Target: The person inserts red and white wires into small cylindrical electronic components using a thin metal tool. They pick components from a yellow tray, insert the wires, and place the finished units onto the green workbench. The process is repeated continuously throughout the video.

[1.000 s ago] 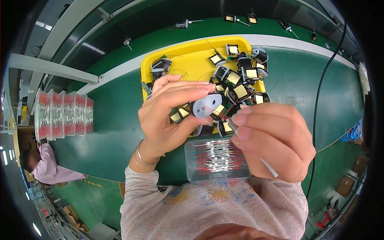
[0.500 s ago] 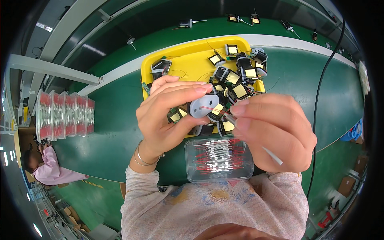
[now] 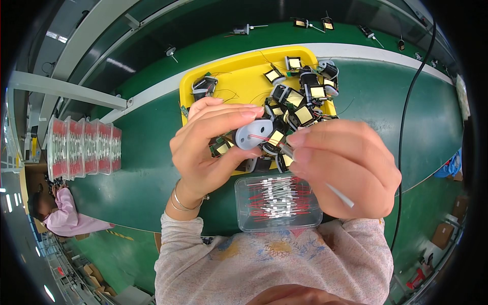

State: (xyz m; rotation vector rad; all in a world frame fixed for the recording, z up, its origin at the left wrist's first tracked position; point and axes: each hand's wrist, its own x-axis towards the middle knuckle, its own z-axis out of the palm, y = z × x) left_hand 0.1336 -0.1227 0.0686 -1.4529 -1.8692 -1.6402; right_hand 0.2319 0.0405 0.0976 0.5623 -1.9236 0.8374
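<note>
My left hand grips a small grey oval plastic part with a red wire across it, held over the front of a yellow tray. My right hand pinches a thin white-sleeved wire whose end meets a black coil component with yellow tape next to the grey part. Both hands hover just above a clear plastic box filled with red and white sleeved wires. The tray holds several black coil components with yellow tape.
A green conveyor belt runs under everything, with a white stripe along its far side. A row of clear boxes with red wires stands at the left. A black cable hangs at the right. Another person in pink is at far left.
My right hand has shifted slightly left and closer to the grey part, bringing the wire end up to the component. My left hand stays nearly still.
</note>
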